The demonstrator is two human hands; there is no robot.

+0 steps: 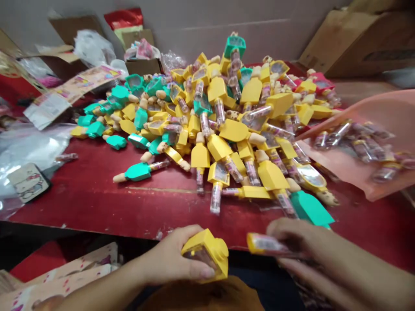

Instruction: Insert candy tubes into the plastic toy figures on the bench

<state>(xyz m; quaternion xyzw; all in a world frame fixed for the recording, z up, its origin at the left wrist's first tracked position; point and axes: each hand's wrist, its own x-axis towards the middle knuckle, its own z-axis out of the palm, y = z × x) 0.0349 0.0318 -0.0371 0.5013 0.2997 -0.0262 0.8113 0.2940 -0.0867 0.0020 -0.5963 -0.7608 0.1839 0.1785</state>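
Low in the head view, my left hand [177, 255] is closed around a yellow plastic toy body [207, 250] with a clear window and a round knob facing right. To its right, my right hand [292, 237], partly smeared by motion, grips a small clear tube [266, 243] with a yellow end and a printed label. The tube's yellow end points at the toy body, and a gap separates the two. Beyond my hands lies a heap of similar yellow toys [233, 129] and green toys [139, 171], many with tubes attached.
A pink basin [382, 108] at the right holds several loose tubes. On the red table [106, 207] at left lie a square Hello Kitty item [28, 182] and clear plastic bags. Cardboard boxes [356, 43] stand at the back. Printed card [71, 276] is at lower left.
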